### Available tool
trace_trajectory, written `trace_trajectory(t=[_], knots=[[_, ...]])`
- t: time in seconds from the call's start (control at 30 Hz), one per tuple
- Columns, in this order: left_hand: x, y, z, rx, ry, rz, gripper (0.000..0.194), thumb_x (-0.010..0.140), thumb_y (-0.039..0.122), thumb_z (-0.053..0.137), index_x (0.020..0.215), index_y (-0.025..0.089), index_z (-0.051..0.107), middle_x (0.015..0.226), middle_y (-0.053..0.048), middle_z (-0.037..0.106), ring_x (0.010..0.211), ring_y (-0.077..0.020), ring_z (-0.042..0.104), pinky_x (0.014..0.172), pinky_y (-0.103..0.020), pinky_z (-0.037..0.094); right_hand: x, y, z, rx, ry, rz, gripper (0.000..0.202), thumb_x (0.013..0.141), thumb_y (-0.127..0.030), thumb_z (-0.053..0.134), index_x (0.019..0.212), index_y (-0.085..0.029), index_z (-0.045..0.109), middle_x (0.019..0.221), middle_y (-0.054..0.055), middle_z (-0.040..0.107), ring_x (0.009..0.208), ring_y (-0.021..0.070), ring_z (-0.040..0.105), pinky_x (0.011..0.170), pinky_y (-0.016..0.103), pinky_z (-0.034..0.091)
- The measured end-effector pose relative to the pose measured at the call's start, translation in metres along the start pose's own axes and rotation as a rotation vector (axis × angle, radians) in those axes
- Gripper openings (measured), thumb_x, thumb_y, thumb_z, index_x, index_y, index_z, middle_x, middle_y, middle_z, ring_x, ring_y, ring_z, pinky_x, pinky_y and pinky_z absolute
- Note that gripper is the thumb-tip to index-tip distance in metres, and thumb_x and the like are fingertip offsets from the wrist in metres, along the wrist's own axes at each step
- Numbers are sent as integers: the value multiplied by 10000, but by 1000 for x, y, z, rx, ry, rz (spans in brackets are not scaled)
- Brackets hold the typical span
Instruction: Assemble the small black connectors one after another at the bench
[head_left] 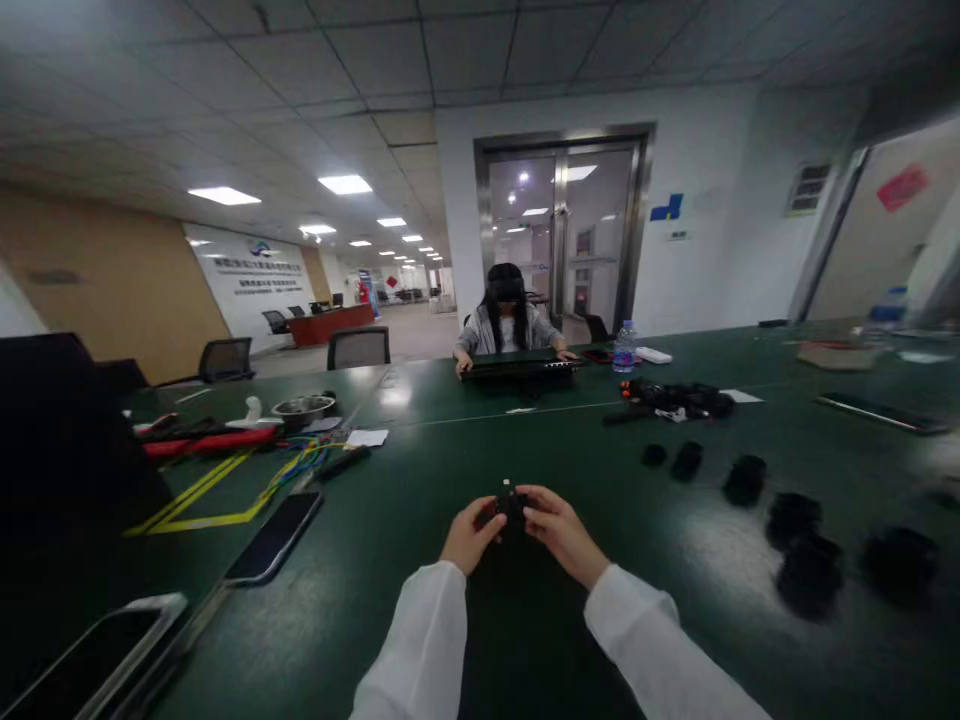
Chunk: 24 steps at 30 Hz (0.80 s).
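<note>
Between my hands is a small black part [511, 508] with a little white tip on top; its exact kind is too small and dark to make out. My left hand [474, 530] pinches it from the left with thumb and fingers. From the right, my right hand [559, 525] grips the same part with its fingertips. Both hands are just above the dark green table [390, 610], in front of me. To the right lie several black lumpy pieces, among them a round one [744, 480] and a larger one [810, 575].
Phones [277, 538] lie at left, near yellow tape [202, 522], coloured wires [300, 462] and a metal bowl [302, 408]. Across the table a person [510, 325] holds a long black object [517, 370]. A water bottle [624, 348] and a dark cluster of parts [675, 398] stand right.
</note>
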<state>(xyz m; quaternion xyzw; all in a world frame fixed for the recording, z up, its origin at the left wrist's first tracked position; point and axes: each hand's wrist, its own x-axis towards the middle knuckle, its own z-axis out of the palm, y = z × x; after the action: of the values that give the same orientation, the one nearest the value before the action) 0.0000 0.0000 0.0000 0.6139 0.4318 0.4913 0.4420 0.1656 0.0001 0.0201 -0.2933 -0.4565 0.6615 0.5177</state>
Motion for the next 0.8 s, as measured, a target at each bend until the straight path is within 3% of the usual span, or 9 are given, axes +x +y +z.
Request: trace_trajectory(t=[0.3, 0.47, 0.6, 0.8], knots=[[-1, 7, 0, -18, -12, -26, 407, 678, 400, 594, 969, 124, 523, 831, -52, 568, 539, -94, 539, 549, -231, 440, -3, -4, -1, -27, -7, 42, 270, 624, -192, 627, 887, -243, 591, 948, 7, 538, 727, 107, 498, 651, 249, 391], [-1, 10, 0, 2, 15, -41, 398, 705, 410, 553, 1000, 154, 479, 654, 12, 556, 472, -87, 536, 454, -183, 379, -6, -8, 1, -75, -61, 34, 276, 623, -181, 623, 891, -235, 586, 951, 14, 548, 789, 137, 511, 680, 267, 394], [-1, 8, 0, 51, 13, -71, 376, 753, 438, 469, 966, 128, 483, 599, -6, 571, 407, -82, 512, 390, -168, 327, -7, -9, 2, -108, -79, 31, 287, 617, -192, 629, 899, -221, 583, 938, 23, 555, 795, 149, 517, 677, 276, 399], [-4, 8, -1, -26, -43, -10, 547, 634, 283, 642, 1121, 181, 417, 658, 27, 522, 533, -103, 545, 500, -220, 453, -6, -8, 1, -77, 2, 53, 291, 631, -244, 632, 916, -238, 574, 955, 21, 532, 722, 118, 513, 676, 282, 414]])
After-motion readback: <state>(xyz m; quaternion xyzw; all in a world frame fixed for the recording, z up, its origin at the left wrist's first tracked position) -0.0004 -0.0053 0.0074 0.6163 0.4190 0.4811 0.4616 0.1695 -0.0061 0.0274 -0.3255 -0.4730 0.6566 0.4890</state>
